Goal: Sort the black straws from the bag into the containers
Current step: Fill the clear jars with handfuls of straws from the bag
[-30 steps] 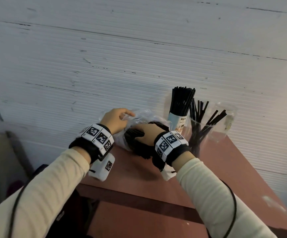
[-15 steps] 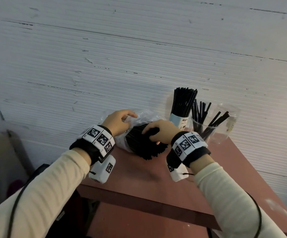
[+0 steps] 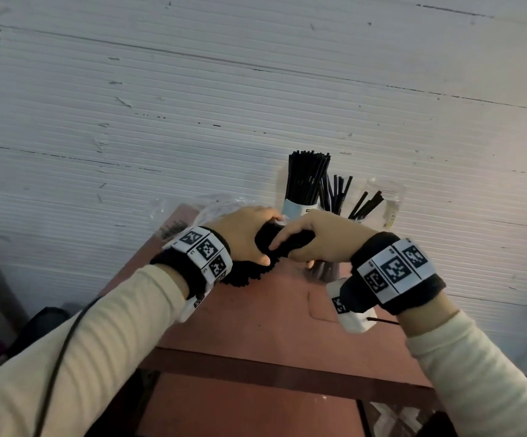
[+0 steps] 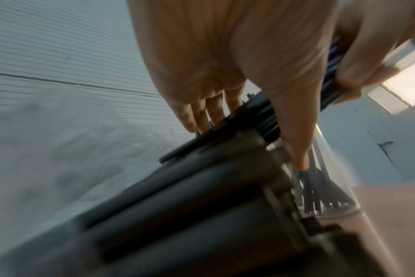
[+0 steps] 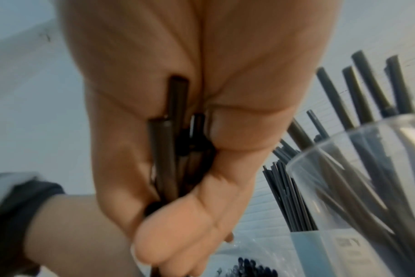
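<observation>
Mostly hidden black straws gripped by curled left hand and right hand, both wrist views blurred

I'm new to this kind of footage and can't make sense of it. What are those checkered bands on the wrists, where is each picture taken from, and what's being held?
No machine here: a person works bare-handed. The checkered bands carry wrist cameras. One picture comes from a head camera, the two close-ups from the wrists. The left hand and right hand both grip a bundle of black straws above a reddish table. Behind stand a straw-filled cup, clear containers and a crumpled plastic bag.
</observation>
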Available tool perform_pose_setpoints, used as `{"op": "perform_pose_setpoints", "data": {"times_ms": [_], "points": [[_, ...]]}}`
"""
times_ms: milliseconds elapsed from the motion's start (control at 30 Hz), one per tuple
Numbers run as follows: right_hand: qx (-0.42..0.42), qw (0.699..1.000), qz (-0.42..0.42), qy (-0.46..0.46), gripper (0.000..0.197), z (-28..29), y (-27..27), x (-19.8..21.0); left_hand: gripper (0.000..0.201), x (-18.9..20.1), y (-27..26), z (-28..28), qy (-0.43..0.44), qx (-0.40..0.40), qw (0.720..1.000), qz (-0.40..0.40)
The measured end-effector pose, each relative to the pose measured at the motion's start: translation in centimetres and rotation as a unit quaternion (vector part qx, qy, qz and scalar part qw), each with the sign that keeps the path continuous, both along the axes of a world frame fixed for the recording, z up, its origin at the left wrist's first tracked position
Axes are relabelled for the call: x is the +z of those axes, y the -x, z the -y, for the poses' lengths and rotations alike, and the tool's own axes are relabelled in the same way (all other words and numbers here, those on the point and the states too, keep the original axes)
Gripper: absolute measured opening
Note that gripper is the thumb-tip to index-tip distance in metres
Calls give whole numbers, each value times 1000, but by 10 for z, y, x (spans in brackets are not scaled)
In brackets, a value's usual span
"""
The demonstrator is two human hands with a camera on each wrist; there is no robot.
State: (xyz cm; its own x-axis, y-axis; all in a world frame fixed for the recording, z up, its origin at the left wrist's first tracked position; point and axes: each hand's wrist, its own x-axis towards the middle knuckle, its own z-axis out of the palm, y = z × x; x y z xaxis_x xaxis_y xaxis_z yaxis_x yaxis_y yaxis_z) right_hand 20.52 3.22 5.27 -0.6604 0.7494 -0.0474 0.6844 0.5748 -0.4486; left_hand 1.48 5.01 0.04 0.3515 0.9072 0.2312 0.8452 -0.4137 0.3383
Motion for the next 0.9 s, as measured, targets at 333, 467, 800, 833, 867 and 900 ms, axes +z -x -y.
{"op": "perform_pose_setpoints", "data": {"times_ms": [333,467,800,833,867,900], "points": [[-45,980,-142,-128,40,32,-49,37,24,12,-43,12,-14,3,985,173],[-66,938,-282,-192,31,45,-42,55,26,11,-65,16,8,-42,962,270],[-33,937,-220,-271,26,26,-19,19,28,-16,-85,24,135,-68,886,439],[-22,941,-190,-277,27,22,-18,10,28,-18,-85,25,146,-62,880,447],[-15,942,-177,-284,28,20,-17,4,29,-20,-85,25,151,-55,875,457],[-14,939,-182,-291,30,18,-17,0,29,-20,-85,25,157,-54,867,470]]}}
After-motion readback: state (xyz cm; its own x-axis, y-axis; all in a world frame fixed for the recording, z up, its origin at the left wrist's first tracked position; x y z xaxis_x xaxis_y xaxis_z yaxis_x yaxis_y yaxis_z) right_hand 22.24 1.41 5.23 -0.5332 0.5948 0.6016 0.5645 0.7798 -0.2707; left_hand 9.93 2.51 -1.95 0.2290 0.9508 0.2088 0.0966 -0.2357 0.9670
